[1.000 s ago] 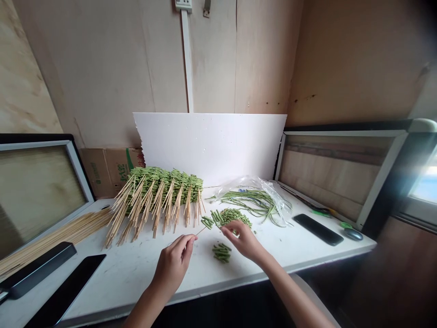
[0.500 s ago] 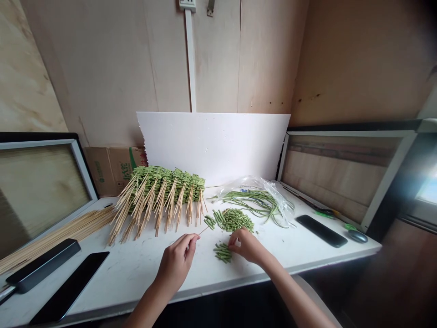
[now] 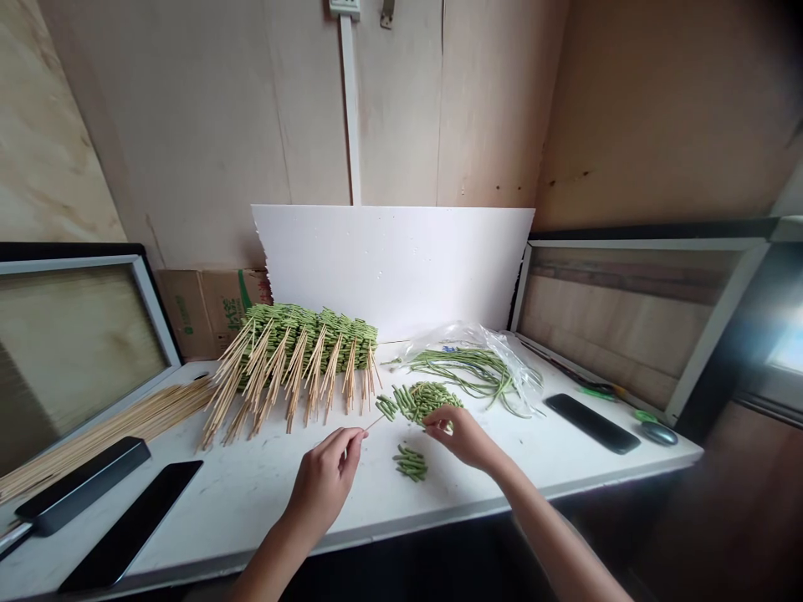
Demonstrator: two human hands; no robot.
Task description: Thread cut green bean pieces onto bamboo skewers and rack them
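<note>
My left hand (image 3: 326, 477) pinches the near end of a bamboo skewer (image 3: 375, 421) that carries a few green bean pieces (image 3: 386, 407) at its far end. My right hand (image 3: 461, 435) is raised just right of the skewer tip, fingers pinched on a small bean piece. A little heap of cut bean pieces (image 3: 410, 462) lies on the white table (image 3: 251, 493) between my hands. A larger heap of cut pieces (image 3: 430, 397) sits just behind my right hand.
A stack of finished bean skewers (image 3: 294, 355) lies at the back left, with bare skewers (image 3: 100, 431) further left. A plastic bag of long beans (image 3: 477, 368) is at the back right. Two black slabs (image 3: 119, 527) lie front left; a phone (image 3: 591, 423) and mouse (image 3: 654, 432) lie right.
My right hand dipped to the small heap of bean pieces half a second ago and has risen back toward the skewer tip. My left hand has kept the skewer nearly still.
</note>
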